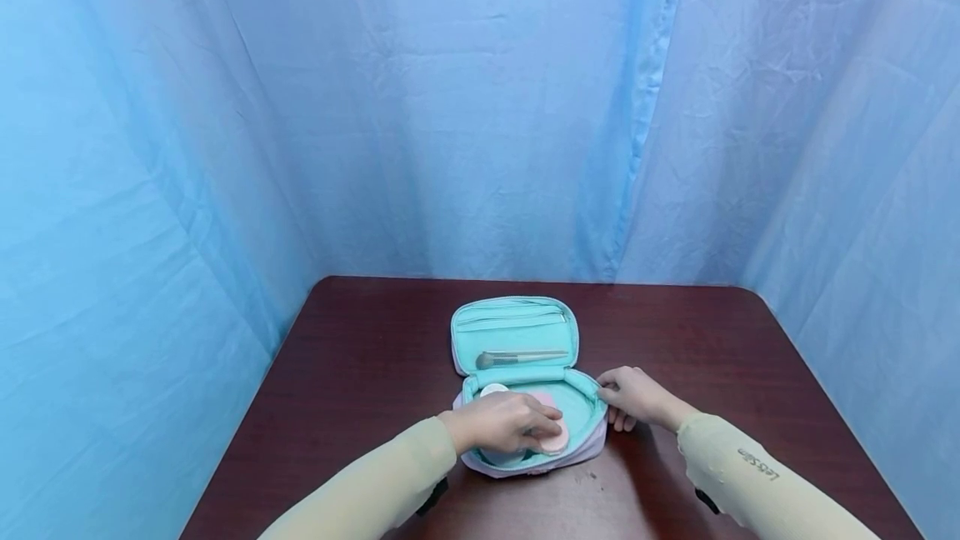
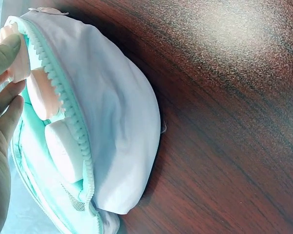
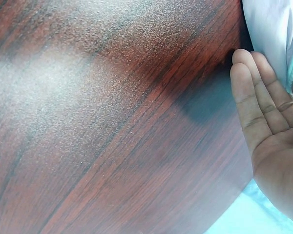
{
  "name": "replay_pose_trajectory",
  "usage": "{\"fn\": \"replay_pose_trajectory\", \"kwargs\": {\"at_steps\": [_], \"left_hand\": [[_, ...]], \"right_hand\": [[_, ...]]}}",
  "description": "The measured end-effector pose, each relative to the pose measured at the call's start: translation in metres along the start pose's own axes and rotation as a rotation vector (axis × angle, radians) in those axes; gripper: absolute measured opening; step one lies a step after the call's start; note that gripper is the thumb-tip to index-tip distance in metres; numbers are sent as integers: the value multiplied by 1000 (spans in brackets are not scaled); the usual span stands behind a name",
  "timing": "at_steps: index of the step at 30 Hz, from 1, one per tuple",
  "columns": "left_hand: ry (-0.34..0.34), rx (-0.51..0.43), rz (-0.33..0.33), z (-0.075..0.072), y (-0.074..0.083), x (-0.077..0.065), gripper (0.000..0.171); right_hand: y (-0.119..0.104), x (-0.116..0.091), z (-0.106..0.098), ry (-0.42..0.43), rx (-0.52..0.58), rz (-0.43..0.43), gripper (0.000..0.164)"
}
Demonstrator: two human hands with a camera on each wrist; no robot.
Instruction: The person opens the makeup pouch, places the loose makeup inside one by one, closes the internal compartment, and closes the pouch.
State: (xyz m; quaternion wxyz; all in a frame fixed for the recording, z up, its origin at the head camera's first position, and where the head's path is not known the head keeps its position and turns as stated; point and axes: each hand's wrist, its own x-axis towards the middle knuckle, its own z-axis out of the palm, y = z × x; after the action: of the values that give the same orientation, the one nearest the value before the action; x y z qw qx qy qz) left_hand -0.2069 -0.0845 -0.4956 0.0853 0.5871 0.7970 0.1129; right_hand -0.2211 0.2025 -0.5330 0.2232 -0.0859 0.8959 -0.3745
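Observation:
A lilac cosmetic bag [image 1: 592,445] with mint lining lies unzipped on the table, its lid folded back. My left hand [image 1: 504,422] reaches into it and pinches a thick pale-pink disc [image 2: 20,56], like a powder puff, between thumb and fingers. Below that disc, in the left wrist view, a peach disc [image 2: 43,95] and a white disc [image 2: 64,151] sit inside the bag. At the bag's right side, my right hand [image 1: 637,397] grips the rim, with thumb at the edge and other fingers [image 3: 243,83] along the outer wall.
A makeup brush [image 1: 521,358] lies across the inside of the lid, below a zipped pocket [image 1: 513,322]. The dark reddish wooden table [image 1: 360,357] carries the bag near its front. Blue curtains [image 1: 480,107] hang behind and on both sides.

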Motion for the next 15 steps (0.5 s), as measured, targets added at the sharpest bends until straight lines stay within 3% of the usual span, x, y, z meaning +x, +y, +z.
{"fn": "replay_pose_trajectory", "kwargs": {"at_steps": [10,15], "left_hand": [[-45,0,-77,-2,-2,-3,35],[-38,22,-47,-1,-2,-3,32]], "right_hand": [[1,-1,0,1,-2,-9,24],[0,-1,-1,-4,0,-20,24]]}}
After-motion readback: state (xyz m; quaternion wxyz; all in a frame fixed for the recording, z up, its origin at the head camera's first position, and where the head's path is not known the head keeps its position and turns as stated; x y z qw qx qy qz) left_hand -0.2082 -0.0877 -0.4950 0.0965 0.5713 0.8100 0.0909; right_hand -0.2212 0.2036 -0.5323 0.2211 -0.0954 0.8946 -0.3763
